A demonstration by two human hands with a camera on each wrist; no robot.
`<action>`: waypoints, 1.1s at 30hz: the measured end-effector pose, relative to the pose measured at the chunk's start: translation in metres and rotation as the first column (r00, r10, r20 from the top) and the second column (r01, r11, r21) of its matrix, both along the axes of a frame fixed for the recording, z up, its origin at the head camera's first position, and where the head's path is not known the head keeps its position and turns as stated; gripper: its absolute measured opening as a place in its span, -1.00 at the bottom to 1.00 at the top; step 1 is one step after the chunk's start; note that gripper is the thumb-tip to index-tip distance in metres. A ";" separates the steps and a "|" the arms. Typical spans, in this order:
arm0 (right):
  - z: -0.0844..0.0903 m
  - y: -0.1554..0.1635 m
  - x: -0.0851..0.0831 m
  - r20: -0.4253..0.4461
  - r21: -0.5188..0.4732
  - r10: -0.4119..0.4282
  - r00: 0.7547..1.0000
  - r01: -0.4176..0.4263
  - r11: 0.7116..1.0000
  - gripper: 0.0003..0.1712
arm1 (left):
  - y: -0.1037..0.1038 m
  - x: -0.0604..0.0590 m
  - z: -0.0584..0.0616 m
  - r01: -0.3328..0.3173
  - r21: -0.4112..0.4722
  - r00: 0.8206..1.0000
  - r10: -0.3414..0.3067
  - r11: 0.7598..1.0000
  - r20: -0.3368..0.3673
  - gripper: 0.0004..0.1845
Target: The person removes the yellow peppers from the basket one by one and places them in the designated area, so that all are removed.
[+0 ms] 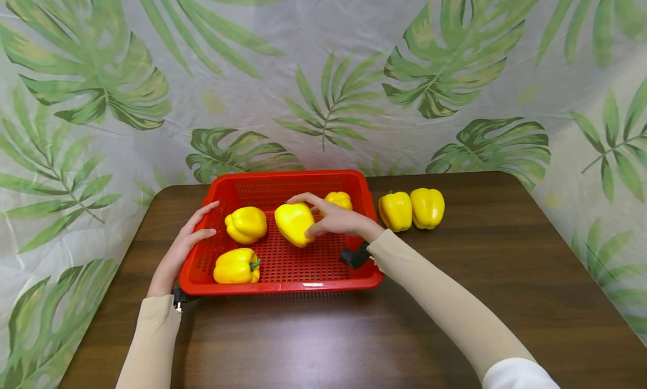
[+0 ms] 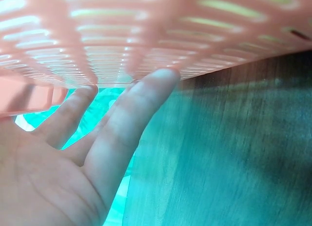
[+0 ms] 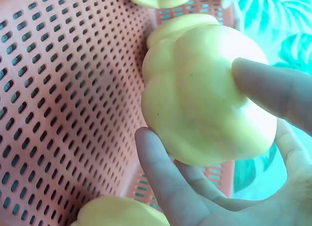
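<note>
inside red basket (image 1: pixel 283 268), four yellow peppers (image 1: pixel 246 224)

The basket (image 1: pixel 283 285) looks like red plastic, its floor and walls perforated with small slots, the rim smooth and faintly shiny. The yellow peppers (image 1: pixel 245 225) have a smooth, waxy, glossy skin; the one held in the right hand (image 1: pixel 336 219) shows soft highlights on its lobes. The table (image 1: pixel 455 299) is dark wood-grain, smooth with a dull sheen. The far backdrop (image 1: pixel 323 69) looks like thin, slightly glossy printed sheeting with leaf patterns. Both sleeves (image 1: pixel 445 305) are matt beige cloth.
</note>
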State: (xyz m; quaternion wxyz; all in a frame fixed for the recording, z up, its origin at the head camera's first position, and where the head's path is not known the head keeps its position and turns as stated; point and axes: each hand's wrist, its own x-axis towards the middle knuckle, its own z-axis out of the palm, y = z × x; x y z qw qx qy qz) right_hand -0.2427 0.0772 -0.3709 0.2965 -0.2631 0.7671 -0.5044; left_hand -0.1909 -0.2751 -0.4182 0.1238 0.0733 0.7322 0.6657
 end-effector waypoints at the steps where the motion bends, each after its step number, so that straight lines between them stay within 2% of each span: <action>1: 0.001 0.002 0.000 0.005 -0.008 -0.005 1.000 0.005 1.000 -0.22 | 0.000 0.000 0.000 0.000 0.003 1.000 0.000 1.000 0.000 -0.39; 8: 0.001 0.017 -0.001 0.028 -0.083 -0.012 1.000 0.015 0.996 -0.25 | 0.000 0.001 0.000 0.000 0.013 1.000 0.000 1.000 0.002 -0.40; 13: 0.003 0.025 -0.002 0.027 -0.097 -0.024 0.999 0.027 0.995 -0.25 | 0.001 0.001 0.000 -0.002 0.013 1.000 0.002 1.000 0.002 -0.40; 21: 0.013 0.036 -0.001 0.004 -0.078 -0.078 0.997 0.078 0.994 -0.22 | 0.002 0.001 -0.001 -0.003 0.022 1.000 0.003 1.000 0.000 -0.40; 26: 0.016 0.046 -0.001 0.004 -0.102 -0.106 0.994 0.106 0.989 -0.22 | 0.000 0.001 -0.001 0.001 0.028 1.000 -0.001 1.000 0.001 -0.40; 33: 0.020 0.061 -0.003 -0.050 -0.074 -0.154 0.987 0.150 0.986 -0.23 | 0.000 0.001 -0.001 0.002 0.022 1.000 -0.002 1.000 -0.001 -0.40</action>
